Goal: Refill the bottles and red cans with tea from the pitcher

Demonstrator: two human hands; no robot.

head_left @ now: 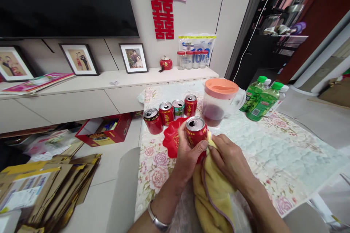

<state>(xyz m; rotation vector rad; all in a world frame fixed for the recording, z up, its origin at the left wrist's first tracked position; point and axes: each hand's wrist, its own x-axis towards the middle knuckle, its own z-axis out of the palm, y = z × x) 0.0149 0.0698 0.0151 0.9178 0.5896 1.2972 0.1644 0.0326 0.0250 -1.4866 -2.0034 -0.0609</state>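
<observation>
My left hand (188, 156) is wrapped round an opened red drink can (195, 131), holding it upright above the table. My right hand (229, 160) presses a yellow cloth (210, 193) against the can's right side, fingers closed on the fabric. The cloth hangs down toward my lap. Just behind the can lies a red scalloped plate (171, 140). Several more opened cans (166, 112) stand in a row beyond it.
A clear pitcher with an orange lid (220, 100) holds some dark liquid. Green bottles (258, 102) lie at the right on the floral tablecloth (273, 145). Flattened cardboard (46, 189) and a red box (106, 131) sit on the floor at left, below a low cabinet (82, 94).
</observation>
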